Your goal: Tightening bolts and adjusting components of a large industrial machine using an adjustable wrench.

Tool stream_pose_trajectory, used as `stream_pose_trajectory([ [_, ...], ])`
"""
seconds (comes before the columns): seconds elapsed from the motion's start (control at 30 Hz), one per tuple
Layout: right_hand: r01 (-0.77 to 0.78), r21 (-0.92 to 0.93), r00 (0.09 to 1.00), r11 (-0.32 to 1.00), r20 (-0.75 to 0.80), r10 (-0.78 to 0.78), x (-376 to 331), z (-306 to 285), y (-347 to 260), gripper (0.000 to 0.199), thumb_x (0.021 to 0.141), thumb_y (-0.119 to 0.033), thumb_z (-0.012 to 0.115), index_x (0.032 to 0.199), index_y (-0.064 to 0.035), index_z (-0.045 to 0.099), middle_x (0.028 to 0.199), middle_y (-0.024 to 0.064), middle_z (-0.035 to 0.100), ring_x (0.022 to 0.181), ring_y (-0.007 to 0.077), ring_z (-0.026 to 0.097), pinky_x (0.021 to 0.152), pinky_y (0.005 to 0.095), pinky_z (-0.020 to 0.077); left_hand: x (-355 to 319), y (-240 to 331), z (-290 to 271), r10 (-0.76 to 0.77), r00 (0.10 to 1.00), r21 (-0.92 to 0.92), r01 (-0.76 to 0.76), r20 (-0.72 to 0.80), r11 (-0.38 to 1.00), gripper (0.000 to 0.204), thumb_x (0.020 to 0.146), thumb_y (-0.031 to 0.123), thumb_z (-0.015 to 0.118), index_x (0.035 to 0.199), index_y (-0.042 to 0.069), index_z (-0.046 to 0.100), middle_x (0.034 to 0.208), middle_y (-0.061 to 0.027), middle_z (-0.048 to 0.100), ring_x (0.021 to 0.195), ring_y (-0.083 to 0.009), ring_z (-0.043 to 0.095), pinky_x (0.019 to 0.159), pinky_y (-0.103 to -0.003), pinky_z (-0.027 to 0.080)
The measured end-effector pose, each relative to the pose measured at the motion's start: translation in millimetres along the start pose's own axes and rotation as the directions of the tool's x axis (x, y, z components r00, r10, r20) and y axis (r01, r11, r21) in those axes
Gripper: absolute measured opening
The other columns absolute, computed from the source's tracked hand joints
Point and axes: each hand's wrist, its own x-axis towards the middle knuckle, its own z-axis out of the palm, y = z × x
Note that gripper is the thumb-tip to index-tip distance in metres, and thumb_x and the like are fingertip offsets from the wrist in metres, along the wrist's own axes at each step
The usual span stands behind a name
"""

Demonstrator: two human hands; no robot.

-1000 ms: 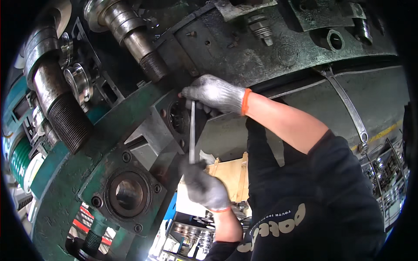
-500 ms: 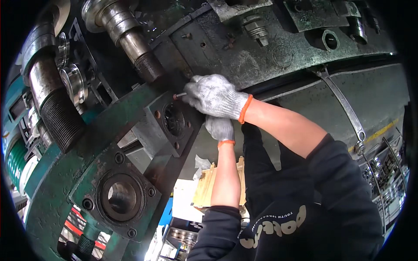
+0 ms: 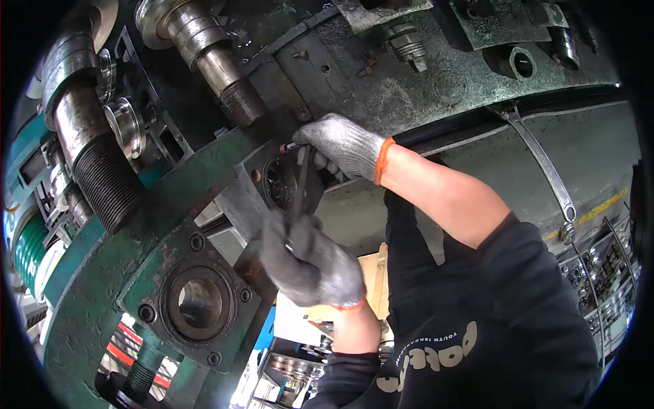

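Note:
My gloved right hand (image 3: 340,144) is closed at the upper corner of a dark steel block (image 3: 253,198) with a round bore. Its fingers pinch a thin metal pin (image 3: 291,146) with a reddish end, right by that corner. Below, my gloved left hand (image 3: 310,262) wraps round a dark, slim bar-like tool (image 3: 300,184), blurred by motion. The tool points up across the block's right side toward my right fingers; whether it touches the pin I cannot tell. Both gloves are grey with orange cuffs.
A green machine frame (image 3: 88,293) with a bolted flange (image 3: 197,300) fills the left. Two threaded steel shafts (image 3: 109,177) slant down above it. A wrench (image 3: 538,160) hangs at the right, below a dark metal ledge (image 3: 436,95). A wooden box (image 3: 373,273) stands underneath.
My left hand has come up from behind the right one to below the block, and the dark bar-like tool now shows in it. The right hand stays by the block's corner, its fingers turned.

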Motion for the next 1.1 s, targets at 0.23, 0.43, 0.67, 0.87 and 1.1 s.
stream_pose_trajectory([
  [0.23,-0.255,0.239,0.954,0.937,0.221,0.203,18,7,-6,0.027,0.091,-0.027,0.054,0.076,-0.0087,0.065,0.051,-0.0023,0.040,0.037,0.0106,0.028,0.038,0.0270,0.0203,73,4,27,-0.006,1.000,-0.094,0.003,-0.031,0.996,0.024,0.092,-0.002,0.059,0.113,0.000,0.069,0.109,-0.0135,0.074,0.092,-0.0189,0.071,0.081,-0.029,0.055],
  [0.43,-0.347,0.447,0.920,0.824,0.335,0.205,14,19,-3,0.028,0.097,-0.030,0.048,0.084,-0.0094,0.063,0.050,-0.0041,0.040,0.037,0.0071,0.028,0.039,0.0254,0.0189,138,24,88,0.003,0.998,0.336,-0.025,0.067,0.942,0.032,0.092,0.024,0.055,0.110,0.002,0.070,0.094,-0.0182,0.073,0.083,-0.0324,0.070,0.076,-0.042,0.056],
  [0.67,-0.211,0.299,0.956,0.931,0.260,0.133,22,10,-1,0.032,0.096,-0.032,0.051,0.080,-0.0073,0.066,0.060,0.0038,0.057,0.040,0.0143,0.040,0.040,0.0291,0.0264,115,3,57,-0.129,0.981,-0.205,0.157,0.142,0.966,0.023,0.094,0.013,0.056,0.108,-0.001,0.068,0.093,-0.0140,0.072,0.077,-0.0219,0.067,0.069,-0.031,0.053],
  [0.87,0.294,-0.294,0.955,0.910,0.119,-0.270,15,-15,13,0.036,0.099,-0.032,0.054,0.083,-0.0050,0.070,0.065,0.0070,0.060,0.051,0.0211,0.055,0.047,0.0364,0.0412,-51,-24,-49,-0.388,0.870,0.131,0.365,0.305,0.922,0.026,0.099,0.002,0.046,0.113,-0.004,0.067,0.093,-0.0143,0.073,0.072,-0.0235,0.066,0.066,-0.032,0.053],
  [1.1,0.644,-0.745,0.513,0.175,0.251,-0.821,35,-7,30,0.029,0.095,-0.030,0.061,0.085,-0.0052,0.070,0.066,0.0104,0.060,0.063,0.0318,0.062,0.059,0.0416,0.0491,-127,-108,45,-0.307,0.865,0.286,0.201,0.398,0.937,0.023,0.091,0.010,0.061,0.110,0.001,0.070,0.099,-0.0125,0.075,0.078,-0.0259,0.071,0.071,-0.034,0.056],
])
